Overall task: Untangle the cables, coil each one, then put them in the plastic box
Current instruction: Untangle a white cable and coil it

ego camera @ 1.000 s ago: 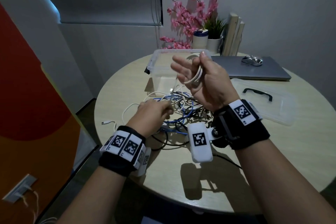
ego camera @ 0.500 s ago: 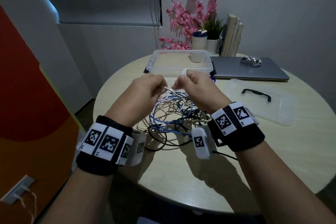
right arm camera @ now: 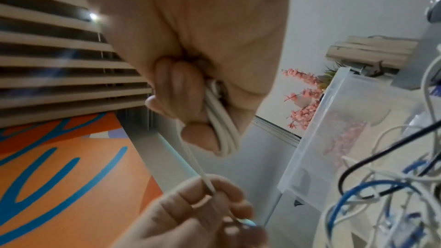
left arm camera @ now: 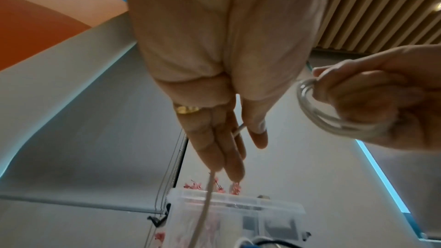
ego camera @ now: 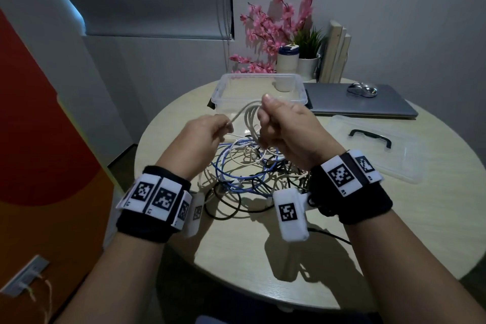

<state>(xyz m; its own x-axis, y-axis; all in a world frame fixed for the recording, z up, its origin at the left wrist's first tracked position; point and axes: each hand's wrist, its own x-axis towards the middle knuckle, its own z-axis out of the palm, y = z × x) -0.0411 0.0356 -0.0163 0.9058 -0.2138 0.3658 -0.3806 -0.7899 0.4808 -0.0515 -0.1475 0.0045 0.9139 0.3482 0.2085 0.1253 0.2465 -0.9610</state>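
Note:
My right hand (ego camera: 278,123) is raised above the table and grips a small coil of white cable (right arm camera: 222,129), its fingers curled round the loops (left arm camera: 319,114). A straight run of the same white cable (ego camera: 238,116) leads to my left hand (ego camera: 210,131), which pinches it between thumb and fingers (left arm camera: 238,131). Under both hands a tangle of blue, white and black cables (ego camera: 244,173) lies on the round table (ego camera: 394,218). The clear plastic box (ego camera: 263,81) stands open just behind the hands.
The box lid (ego camera: 376,147) with a black handle lies at the right. A closed laptop (ego camera: 360,104) with a mouse (ego camera: 362,89) sits at the back right, beside pink flowers (ego camera: 276,23), a potted plant and books. A black cable trails off the near table edge.
The left hand rose from the tangle to meet the right hand. Both hands now hold the white cable a little higher and further apart, with a short run stretched between them.

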